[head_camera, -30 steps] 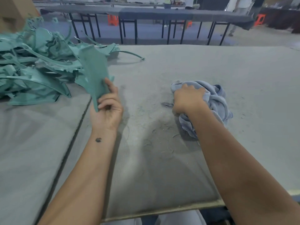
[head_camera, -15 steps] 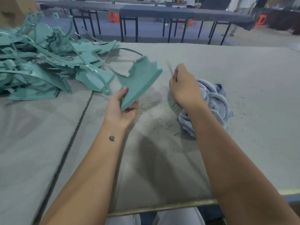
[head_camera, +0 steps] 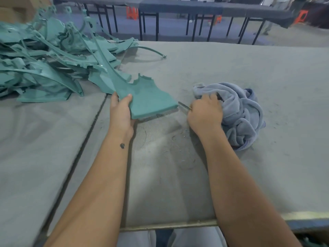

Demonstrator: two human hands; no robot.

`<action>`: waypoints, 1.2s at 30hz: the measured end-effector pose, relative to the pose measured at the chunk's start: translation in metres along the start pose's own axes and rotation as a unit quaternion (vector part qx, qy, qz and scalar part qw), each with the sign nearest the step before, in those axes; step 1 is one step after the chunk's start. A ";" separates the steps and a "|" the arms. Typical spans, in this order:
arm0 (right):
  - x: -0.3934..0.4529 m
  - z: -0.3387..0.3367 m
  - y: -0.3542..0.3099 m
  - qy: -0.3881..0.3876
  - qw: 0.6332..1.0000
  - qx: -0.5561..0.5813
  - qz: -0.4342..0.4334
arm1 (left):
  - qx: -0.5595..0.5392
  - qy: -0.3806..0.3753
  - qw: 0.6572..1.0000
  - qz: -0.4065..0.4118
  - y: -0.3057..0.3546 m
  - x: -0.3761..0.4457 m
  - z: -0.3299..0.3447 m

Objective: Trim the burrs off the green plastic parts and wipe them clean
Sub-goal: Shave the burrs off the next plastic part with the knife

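At far left the pile of green parts [head_camera: 44, 68] crowds the table's [head_camera: 231, 68] back corner. My left hand [head_camera: 121, 111] pinches 1 green part [head_camera: 151, 98] by its left edge — thumb on top, fingers underneath — its near edge just over the felt. My right hand [head_camera: 204, 113] is curled round a thin blade [head_camera: 184, 106], tip beside that part's right corner. The blue cloth [head_camera: 238, 114] lies touching my knuckles — bare felt beyond it.

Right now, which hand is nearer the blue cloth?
Right. The right hand grips a thin blade and rests against the blue cloth's left side. The left hand is farther left, holding the green plastic part.
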State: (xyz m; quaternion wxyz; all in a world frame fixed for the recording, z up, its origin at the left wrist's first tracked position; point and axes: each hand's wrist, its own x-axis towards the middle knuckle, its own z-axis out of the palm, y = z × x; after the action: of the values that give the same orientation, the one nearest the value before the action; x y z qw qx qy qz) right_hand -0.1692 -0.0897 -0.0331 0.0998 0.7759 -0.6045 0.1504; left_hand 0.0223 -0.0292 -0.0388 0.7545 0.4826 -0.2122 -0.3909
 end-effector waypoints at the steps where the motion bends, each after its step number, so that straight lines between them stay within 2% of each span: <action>1: -0.001 0.000 0.000 0.007 1.000 0.020 -0.008 | 0.004 0.003 1.000 0.000 -0.002 0.000 0.000; 3: -0.003 -0.003 -0.001 0.083 0.990 0.111 -0.016 | 0.025 0.006 1.000 0.004 -0.004 0.000 0.000; 5: -0.004 -0.005 -0.003 0.137 0.978 0.154 -0.015 | 0.069 0.010 0.997 0.019 -0.006 0.001 0.001; 7: -0.005 -0.003 -0.006 0.127 0.971 0.202 -0.004 | 0.112 0.009 0.993 0.031 -0.007 0.000 0.003; 8: -0.005 -0.002 -0.009 0.114 0.953 0.281 0.015 | 0.119 0.005 0.992 0.032 -0.008 0.000 0.003; 9: -0.005 -0.003 -0.012 0.094 0.916 0.387 0.044 | 0.114 -0.001 0.993 0.030 -0.009 0.001 0.002; 10: -0.005 -0.004 -0.016 0.067 0.864 0.492 0.080 | 0.107 -0.009 0.994 0.030 -0.009 0.002 0.001; 12: -0.002 -0.005 -0.021 0.019 0.773 0.618 0.140 | 0.094 -0.026 0.995 0.031 -0.007 0.004 -0.002; 14: 0.001 -0.006 -0.021 -0.008 0.727 0.665 0.173 | 0.099 -0.016 0.994 0.033 -0.005 0.009 -0.003; 15: 0.003 -0.005 -0.020 -0.007 0.716 0.672 0.186 | 0.098 0.000 0.995 0.031 -0.005 0.010 -0.002; 16: 0.004 -0.005 -0.018 0.002 0.719 0.668 0.193 | 0.085 0.015 0.996 0.026 -0.003 0.010 -0.001; 17: 0.005 -0.004 -0.015 0.021 0.740 0.645 0.188 | 0.055 0.023 0.998 0.018 0.000 0.010 0.001; 20: 0.000 -0.003 -0.007 0.076 0.877 0.468 0.085 | -0.068 -0.009 0.995 -0.070 0.008 0.007 0.000; 22: -0.003 0.001 -0.005 0.042 0.947 0.319 0.004 | -0.203 -0.082 0.960 -0.176 0.010 0.001 -0.001; 24: -0.007 0.001 -0.008 -0.001 0.972 0.235 -0.024 | -0.336 -0.147 0.901 -0.233 0.006 -0.004 -0.001; 26: -0.007 0.000 -0.010 0.039 0.955 0.293 0.001 | -0.390 -0.174 0.870 -0.246 0.001 -0.009 0.002; 29: -0.008 -0.010 -0.021 0.136 0.845 0.516 0.042 | -0.379 -0.190 0.867 -0.263 -0.003 -0.016 0.011; 31: -0.013 -0.017 -0.034 0.167 0.809 0.563 0.007 | -0.338 -0.185 0.880 -0.276 -0.004 -0.019 0.019; 32: -0.016 -0.019 -0.043 0.165 0.805 0.570 -0.012 | -0.288 -0.186 0.902 -0.262 -0.004 -0.022 0.025; 34: -0.022 -0.018 -0.055 0.152 0.812 0.562 -0.052 | -0.126 -0.181 0.960 -0.175 -0.006 -0.028 0.033; 36: -0.021 -0.013 -0.058 0.147 0.840 0.515 -0.083 | -0.052 -0.165 0.980 -0.098 -0.009 -0.031 0.034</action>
State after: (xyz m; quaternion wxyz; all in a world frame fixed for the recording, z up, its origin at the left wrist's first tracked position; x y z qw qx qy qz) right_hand -0.1194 -0.0516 -0.0272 -0.2142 0.7316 -0.3515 0.5435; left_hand -0.0233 -0.0261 -0.0297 0.6915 0.3901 -0.2648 -0.5473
